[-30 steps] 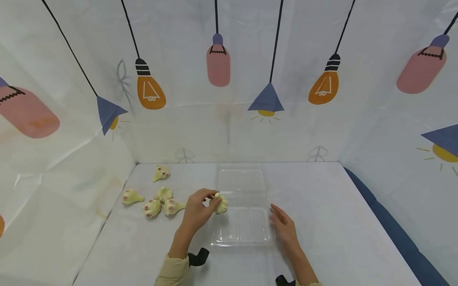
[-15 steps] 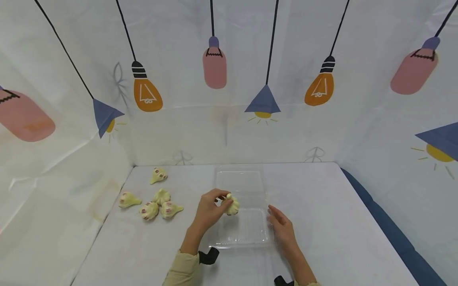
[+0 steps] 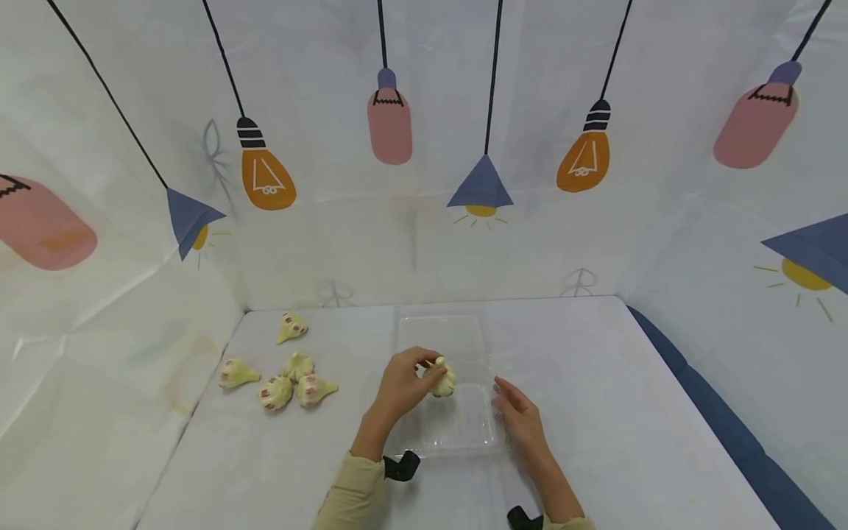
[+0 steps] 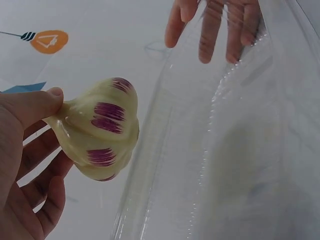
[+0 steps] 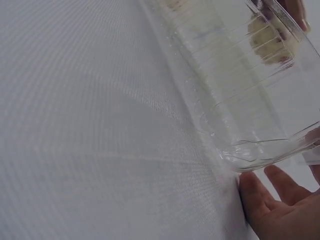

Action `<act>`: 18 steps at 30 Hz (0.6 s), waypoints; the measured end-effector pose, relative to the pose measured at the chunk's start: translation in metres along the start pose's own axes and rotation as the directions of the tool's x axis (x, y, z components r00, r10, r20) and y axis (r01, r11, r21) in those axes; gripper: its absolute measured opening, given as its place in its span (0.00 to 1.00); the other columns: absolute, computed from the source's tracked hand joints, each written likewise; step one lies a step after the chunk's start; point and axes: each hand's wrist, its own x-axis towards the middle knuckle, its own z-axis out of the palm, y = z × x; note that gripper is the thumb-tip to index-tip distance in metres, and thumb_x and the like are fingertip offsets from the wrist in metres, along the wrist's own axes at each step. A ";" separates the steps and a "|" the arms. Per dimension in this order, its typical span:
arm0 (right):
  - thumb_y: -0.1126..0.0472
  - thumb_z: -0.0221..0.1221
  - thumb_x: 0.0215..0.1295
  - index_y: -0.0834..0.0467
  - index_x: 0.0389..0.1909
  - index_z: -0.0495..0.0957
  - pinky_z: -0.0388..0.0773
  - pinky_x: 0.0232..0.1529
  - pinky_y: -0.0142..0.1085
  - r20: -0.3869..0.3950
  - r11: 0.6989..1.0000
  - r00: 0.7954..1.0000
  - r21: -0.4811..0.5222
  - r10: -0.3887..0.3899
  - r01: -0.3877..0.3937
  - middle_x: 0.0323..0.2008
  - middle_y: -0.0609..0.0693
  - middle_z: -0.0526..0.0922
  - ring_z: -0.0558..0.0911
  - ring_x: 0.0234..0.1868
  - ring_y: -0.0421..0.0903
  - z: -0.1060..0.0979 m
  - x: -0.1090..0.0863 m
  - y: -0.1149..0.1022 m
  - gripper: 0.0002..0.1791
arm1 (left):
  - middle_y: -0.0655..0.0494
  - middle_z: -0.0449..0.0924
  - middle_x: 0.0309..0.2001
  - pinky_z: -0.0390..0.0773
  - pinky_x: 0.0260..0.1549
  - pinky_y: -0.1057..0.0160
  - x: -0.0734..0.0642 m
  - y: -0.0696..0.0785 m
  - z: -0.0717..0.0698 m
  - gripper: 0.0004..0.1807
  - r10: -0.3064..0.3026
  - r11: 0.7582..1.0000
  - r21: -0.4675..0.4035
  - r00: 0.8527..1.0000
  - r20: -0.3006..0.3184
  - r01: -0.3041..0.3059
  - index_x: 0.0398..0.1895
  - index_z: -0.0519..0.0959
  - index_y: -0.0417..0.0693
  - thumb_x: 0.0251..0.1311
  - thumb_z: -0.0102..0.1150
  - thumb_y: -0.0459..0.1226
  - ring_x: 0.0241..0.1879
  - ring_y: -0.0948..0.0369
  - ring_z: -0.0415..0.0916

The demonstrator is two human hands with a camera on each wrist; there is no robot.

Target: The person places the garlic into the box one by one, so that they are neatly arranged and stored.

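Observation:
My left hand (image 3: pixel 402 386) pinches a garlic bulb (image 3: pixel 444 380) by its stem, holding it over the clear plastic container (image 3: pixel 440 447). In the left wrist view the pale yellow bulb (image 4: pixel 102 127) shows painted purple streaks, with thumb and fingers at its neck. The container lies with its lid (image 3: pixel 442 331) folded open toward the back. At its right side is my right hand (image 3: pixel 522 423), fingers extended loosely along the edge. The right wrist view has the right hand's fingertips (image 5: pixel 250 180) right at the container's corner, and the bulb seen through the clear wall.
Several more garlic bulbs lie on the white table at the left: one at the back (image 3: pixel 291 327), one at far left (image 3: pixel 238 373), and a close cluster (image 3: pixel 276 393). White sheets printed with lamps surround the table (image 3: pixel 596 456). A blue strip (image 3: pixel 702 405) runs along its right edge.
My left hand has carried the garlic bulb rightward, from the container's left edge to over its middle. The right hand stays by the container's right side. The head view has shifted slightly.

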 end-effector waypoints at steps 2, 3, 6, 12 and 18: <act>0.61 0.54 0.71 0.55 0.66 0.70 0.67 0.61 0.51 -0.010 1.000 1.000 0.001 0.006 -0.006 0.68 0.57 0.66 0.63 0.69 0.55 0.000 0.000 0.001 0.22 | 0.60 0.83 0.36 0.76 0.31 0.64 0.001 0.001 0.003 0.10 0.004 1.000 -0.006 1.000 0.011 -0.004 0.40 0.85 0.48 0.56 0.71 0.40 0.34 0.63 0.79; 0.61 0.55 0.71 0.55 0.66 0.70 0.67 0.61 0.52 -0.011 1.000 1.000 -0.001 -0.001 0.001 0.68 0.58 0.66 0.63 0.69 0.56 0.000 0.001 0.001 0.23 | 0.60 0.83 0.36 0.77 0.31 0.63 0.002 0.002 0.005 0.11 0.003 1.000 -0.008 1.000 0.017 -0.003 0.40 0.85 0.48 0.56 0.71 0.40 0.34 0.63 0.79; 0.62 0.55 0.71 0.56 0.66 0.70 0.67 0.61 0.53 -0.015 1.000 1.000 -0.003 -0.006 0.006 0.68 0.60 0.66 0.63 0.69 0.57 0.000 0.001 0.002 0.23 | 0.59 0.83 0.36 0.79 0.33 0.58 0.003 0.003 0.010 0.11 -0.002 1.000 -0.022 1.000 0.029 0.003 0.41 0.85 0.47 0.56 0.70 0.41 0.35 0.62 0.79; 0.62 0.54 0.71 0.55 0.65 0.71 0.68 0.60 0.52 -0.019 1.000 1.000 -0.015 0.008 -0.008 0.67 0.59 0.67 0.64 0.69 0.56 -0.001 0.002 0.003 0.22 | 0.58 0.84 0.36 0.80 0.34 0.56 0.006 0.007 0.019 0.12 0.000 0.999 -0.048 0.999 0.046 0.002 0.41 0.85 0.46 0.57 0.70 0.41 0.36 0.62 0.80; 0.62 0.54 0.71 0.56 0.65 0.71 0.69 0.59 0.52 -0.011 1.000 1.000 0.001 0.012 -0.012 0.66 0.60 0.68 0.64 0.68 0.57 0.000 0.000 0.000 0.23 | 0.60 0.84 0.36 0.80 0.33 0.56 0.008 0.011 0.024 0.11 0.002 0.998 -0.066 0.999 0.054 0.001 0.40 0.85 0.46 0.57 0.70 0.41 0.36 0.64 0.80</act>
